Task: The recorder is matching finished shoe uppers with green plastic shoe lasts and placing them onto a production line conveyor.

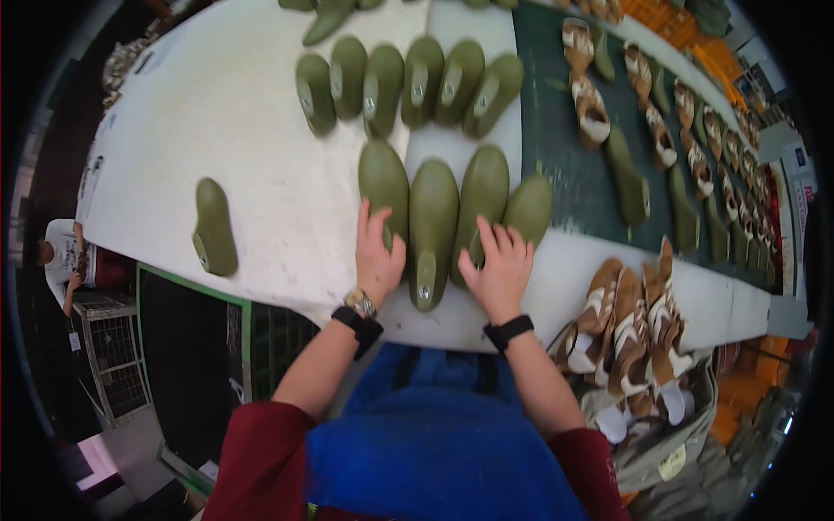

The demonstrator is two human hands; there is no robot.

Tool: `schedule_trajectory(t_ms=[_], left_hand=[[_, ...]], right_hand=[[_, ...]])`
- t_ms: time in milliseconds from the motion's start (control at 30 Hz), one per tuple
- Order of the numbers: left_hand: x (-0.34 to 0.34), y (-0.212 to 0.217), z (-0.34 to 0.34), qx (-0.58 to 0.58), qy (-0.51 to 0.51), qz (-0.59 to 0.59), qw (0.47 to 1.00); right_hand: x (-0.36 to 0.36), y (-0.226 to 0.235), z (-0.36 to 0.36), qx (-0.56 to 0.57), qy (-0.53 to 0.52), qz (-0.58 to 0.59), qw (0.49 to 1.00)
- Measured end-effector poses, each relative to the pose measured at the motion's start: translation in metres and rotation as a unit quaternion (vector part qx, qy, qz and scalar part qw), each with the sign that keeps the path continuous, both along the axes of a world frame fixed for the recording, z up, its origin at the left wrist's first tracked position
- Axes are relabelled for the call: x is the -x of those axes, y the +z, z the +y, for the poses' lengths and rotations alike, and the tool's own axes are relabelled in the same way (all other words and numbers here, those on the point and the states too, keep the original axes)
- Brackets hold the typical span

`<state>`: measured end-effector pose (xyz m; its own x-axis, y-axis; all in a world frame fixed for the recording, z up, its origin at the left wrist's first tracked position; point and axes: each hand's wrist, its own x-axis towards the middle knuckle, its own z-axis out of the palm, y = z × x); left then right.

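1. Green shoe lasts (433, 204), 4 in a side-by-side row, sit on the pale worktop (278, 165) at 12 o'clock from the person's body.
2. Left hand (378, 260) touches the row's 10 o'clock end: its fingers rest on the outermost last, thumb apart from them. Whether they are clamped on it, I cannot tell.
3. Right hand (502, 273) lies over the near ends of the 2 lasts towards 1 o'clock, fingers fanned apart; again I cannot tell how firmly they grip.
4. Steadying or lining up this row appears to be the step in hand. Light, even pressure inward from 9 and 3 o'clock should bring the sides together without tipping any last.
5. Guiding by the near ends seems best, since the rounded toes could roll or slip. The last nearest 2 o'clock slants towards 1 o'clock, so it probably needs the most care.
6. Each is olive green and smooth, with a broad, rounded toe facing 12 o'clock. The 2nd from the left narrows towards 6 o'clock, where a small pale mark shows; the other near ends are largely hidden by the hands.
7. Beyond the row, at 12 o'clock, stand 6 similar lasts (423, 78); a single last (215, 227) lies well apart at 9 o'clock.
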<state>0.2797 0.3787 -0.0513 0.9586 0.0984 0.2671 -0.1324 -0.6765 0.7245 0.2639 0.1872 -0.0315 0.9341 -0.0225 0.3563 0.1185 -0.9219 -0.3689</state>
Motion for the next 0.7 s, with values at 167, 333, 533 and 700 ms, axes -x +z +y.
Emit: schedule_trajectory(t_ms=[167, 333, 533, 700], left_hand=[[-0.006, -0.011, -0.006, -0.007, -0.014, 0.005, 1.0], [0.009, -0.012, 0.0, 0.012, -0.005, 0.014, 1.0], [0.003, 0.008, 0.07, -0.057, -0.026, -0.041, 0.997], [-0.012, 0.044, 0.256, -0.331, 0.314, 0.002, 0.89]], right_hand=[[-0.001, -0.015, 0.0, 0.013, -0.011, 0.023, 1.0], [0.008, -0.012, 0.004, 0.025, -0.015, 0.024, 0.999], [0.018, -0.015, -0.007, 0.021, -0.004, 0.02, 1.0], [0.012, -0.014, -0.003, 0.034, -0.005, 0.026, 0.999]])
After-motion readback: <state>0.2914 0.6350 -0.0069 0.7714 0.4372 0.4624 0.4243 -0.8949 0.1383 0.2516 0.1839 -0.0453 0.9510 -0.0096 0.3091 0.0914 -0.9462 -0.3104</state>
